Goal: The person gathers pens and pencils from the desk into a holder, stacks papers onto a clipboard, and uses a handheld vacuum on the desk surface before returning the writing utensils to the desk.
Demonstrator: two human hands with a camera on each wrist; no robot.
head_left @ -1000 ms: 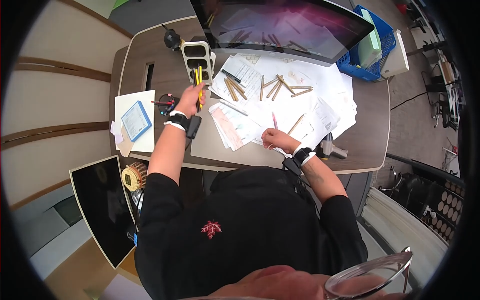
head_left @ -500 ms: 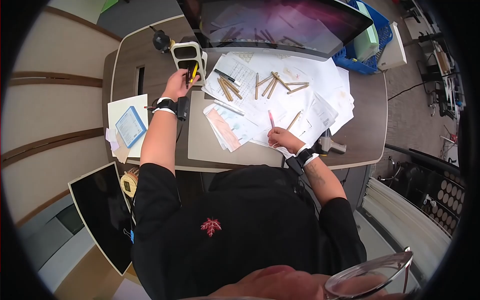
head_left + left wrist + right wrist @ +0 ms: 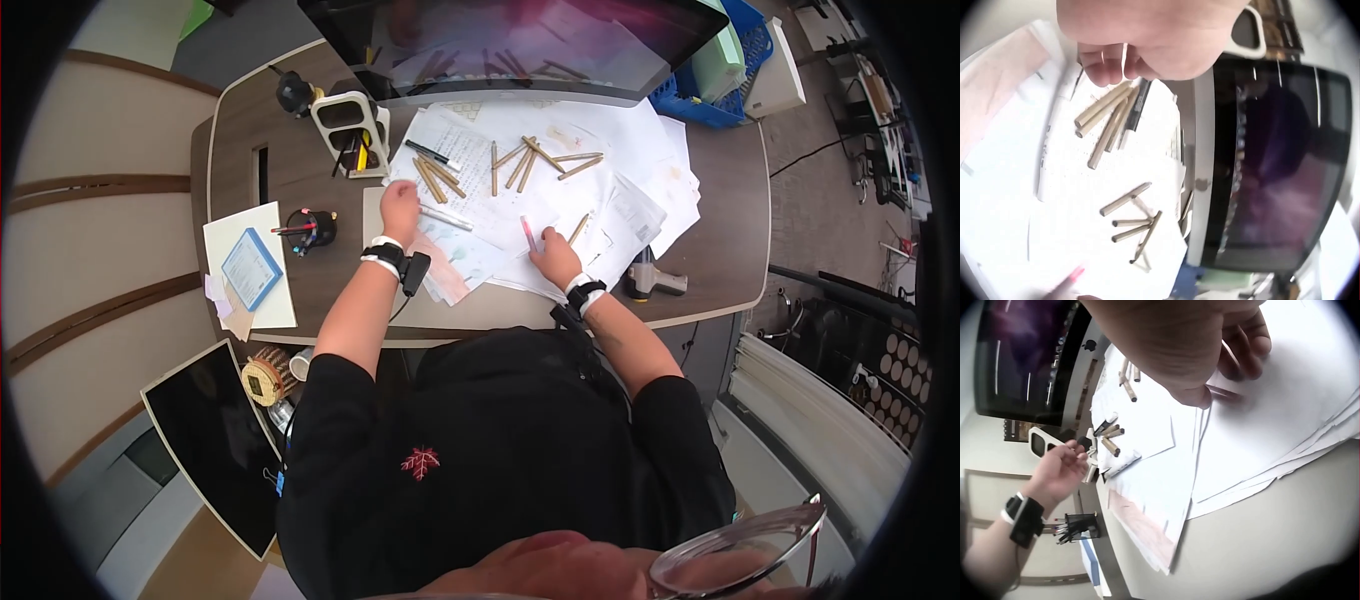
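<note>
My left hand (image 3: 401,210) is over the papers beside a white marker (image 3: 446,218), fingers loosely curled and holding nothing. Several gold pencils (image 3: 440,178) lie just past its fingertips in the left wrist view, next to a black-and-white marker (image 3: 1137,112). A pink-tipped pen (image 3: 529,234) slants up from my right hand (image 3: 556,260), pinched at thumb and fingertips; in the right wrist view it is blurred and partly hidden. One gold pencil (image 3: 579,229) lies right beside that hand. Yellow and black pencils (image 3: 362,155) stand in a beige organizer (image 3: 382,130) at the back left.
More gold pencils (image 3: 540,156) lie in a loose heap on the papers (image 3: 600,195). A large monitor (image 3: 520,50) stands behind them. At left are a black pen cup (image 3: 322,228) and a blue box (image 3: 252,270). A grey gun-shaped tool (image 3: 655,280) lies to the right.
My left hand has let go of the yellow and black pencils in the organizer and come back right, toward the gold pencils. The pink pen at my right hand has tilted leftward.
</note>
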